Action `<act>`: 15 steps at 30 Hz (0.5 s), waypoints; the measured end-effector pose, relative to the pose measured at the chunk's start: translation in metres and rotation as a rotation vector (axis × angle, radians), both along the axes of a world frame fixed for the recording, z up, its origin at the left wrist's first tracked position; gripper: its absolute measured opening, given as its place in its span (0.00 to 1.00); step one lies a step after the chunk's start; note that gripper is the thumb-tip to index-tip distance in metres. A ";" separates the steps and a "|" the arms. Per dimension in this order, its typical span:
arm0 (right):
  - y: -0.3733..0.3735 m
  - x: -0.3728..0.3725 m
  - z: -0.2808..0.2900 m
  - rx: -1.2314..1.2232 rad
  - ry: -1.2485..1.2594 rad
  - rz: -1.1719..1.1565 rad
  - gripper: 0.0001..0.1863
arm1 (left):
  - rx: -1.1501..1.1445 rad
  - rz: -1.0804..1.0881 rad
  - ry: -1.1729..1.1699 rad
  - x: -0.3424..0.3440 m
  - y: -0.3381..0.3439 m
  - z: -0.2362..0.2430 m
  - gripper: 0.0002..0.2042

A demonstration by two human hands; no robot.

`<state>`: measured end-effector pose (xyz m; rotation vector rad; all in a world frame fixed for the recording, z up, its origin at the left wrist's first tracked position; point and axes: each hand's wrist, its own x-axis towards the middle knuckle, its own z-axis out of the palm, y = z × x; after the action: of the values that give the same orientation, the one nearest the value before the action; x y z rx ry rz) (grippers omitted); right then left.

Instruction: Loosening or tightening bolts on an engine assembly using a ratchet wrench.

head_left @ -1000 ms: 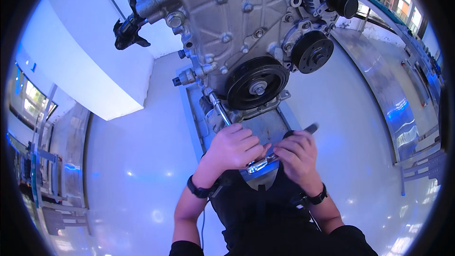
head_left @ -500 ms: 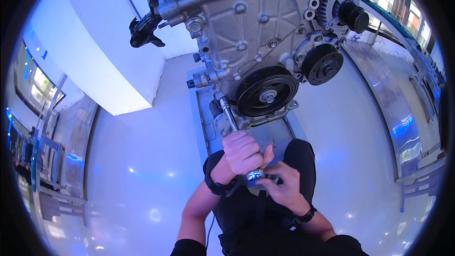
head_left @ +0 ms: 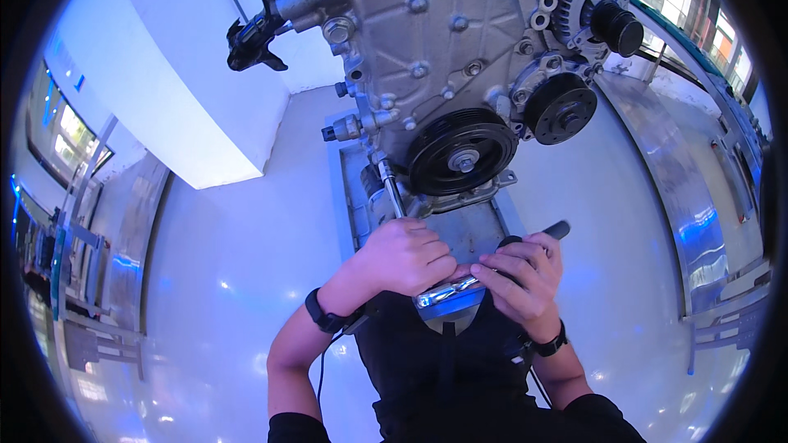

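Observation:
My left hand [head_left: 404, 258] is closed around the lower part of a chrome extension bar [head_left: 395, 195]. The bar slopes up to a socket end [head_left: 385, 171] at the lower left of the engine [head_left: 394, 57], beside the black crankshaft pulley [head_left: 464, 156]. The fastener there is hidden. Just below my left fist shows the shiny head of a ratchet wrench [head_left: 432, 296]. My right hand [head_left: 525, 277] has its fingers curled round the ratchet's handle, and a dark grip end [head_left: 558, 230] sticks out past them.
A smaller black pulley [head_left: 561, 111] and an alternator [head_left: 587, 12] are on the engine's right side. A black connector [head_left: 253, 45] juts out at upper left. Behind it stands a white pillar [head_left: 189, 115]. A grey metal base [head_left: 472, 234] lies under the engine.
My right hand has moved right and up, now wrapped round the ratchet handle, which has come into view. My left fist has turned and dropped slightly, still on the bar.

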<state>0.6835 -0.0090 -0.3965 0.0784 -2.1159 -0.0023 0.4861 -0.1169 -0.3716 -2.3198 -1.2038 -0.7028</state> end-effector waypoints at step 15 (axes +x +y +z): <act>0.003 0.001 -0.022 -0.132 0.062 -0.061 0.18 | 0.322 0.127 -0.189 0.013 -0.001 -0.025 0.06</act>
<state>0.6846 -0.0064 -0.4185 -0.0647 -2.0507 0.0974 0.4992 -0.1181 -0.3968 -1.9315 -1.2044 -1.0066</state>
